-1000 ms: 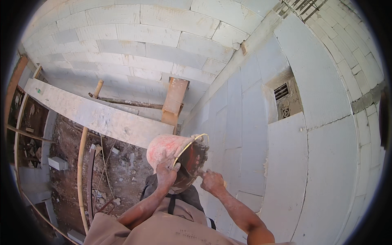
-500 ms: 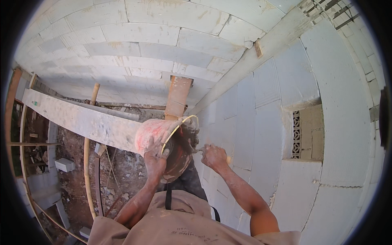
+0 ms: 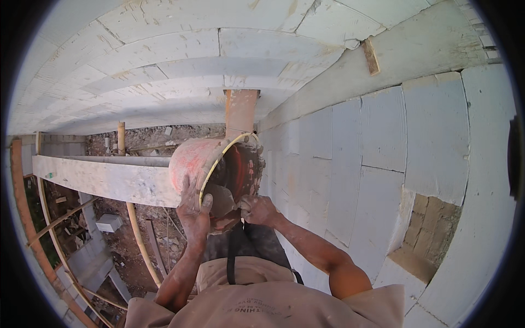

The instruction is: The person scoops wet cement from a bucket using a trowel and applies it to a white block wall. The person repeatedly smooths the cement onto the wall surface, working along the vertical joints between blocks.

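Note:
A mortar-smeared bucket (image 3: 183, 164), white with red patches, lies tipped on its side in front of me, its dark mouth facing right. A thin yellow handle (image 3: 214, 164) arches over its rim. My left hand (image 3: 194, 210) is closed on the near rim, thumb on the edge and fingers along the outside. At the mouth's lower right, my right hand (image 3: 260, 210) is closed round the handle of a trowel. The trowel's grey blade (image 3: 221, 201) reaches into the bucket; its grip is mostly hidden by my fingers.
Left of the bucket runs a long pale plank (image 3: 104, 177). An upright wooden board (image 3: 240, 112) stands behind it at the block wall (image 3: 180, 44). On the right is another block wall (image 3: 383, 131) with a recess (image 3: 432, 229). Bamboo poles (image 3: 143, 240) and rubble lie below.
My right hand has moved left to the bucket, and the trowel blade now shows inside it. The bucket has turned and shifted slightly left in view. My left hand stays on the rim.

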`<act>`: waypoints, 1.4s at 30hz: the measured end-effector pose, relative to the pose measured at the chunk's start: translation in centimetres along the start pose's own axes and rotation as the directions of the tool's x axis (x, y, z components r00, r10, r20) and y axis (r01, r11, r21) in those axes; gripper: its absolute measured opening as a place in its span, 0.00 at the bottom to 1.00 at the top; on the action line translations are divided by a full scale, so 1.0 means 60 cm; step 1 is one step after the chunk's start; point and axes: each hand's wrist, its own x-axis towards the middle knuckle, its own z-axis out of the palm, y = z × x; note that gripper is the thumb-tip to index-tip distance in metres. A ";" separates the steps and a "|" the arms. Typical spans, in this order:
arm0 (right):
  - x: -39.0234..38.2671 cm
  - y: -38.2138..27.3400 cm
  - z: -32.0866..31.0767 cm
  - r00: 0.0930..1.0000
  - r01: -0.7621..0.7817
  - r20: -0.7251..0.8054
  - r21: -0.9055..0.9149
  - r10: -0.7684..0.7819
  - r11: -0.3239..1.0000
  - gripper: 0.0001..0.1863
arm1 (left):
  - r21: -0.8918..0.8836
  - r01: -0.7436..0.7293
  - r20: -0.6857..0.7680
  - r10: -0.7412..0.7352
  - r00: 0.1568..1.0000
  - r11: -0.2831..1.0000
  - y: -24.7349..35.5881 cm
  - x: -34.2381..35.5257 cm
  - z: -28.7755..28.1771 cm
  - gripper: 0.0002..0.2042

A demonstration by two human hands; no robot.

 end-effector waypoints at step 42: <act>0.365 0.831 0.301 0.434 -0.352 -0.774 0.326 0.462 0.877 0.16 | -0.442 0.169 0.161 -0.108 0.981 0.881 -0.628 0.675 0.456 0.17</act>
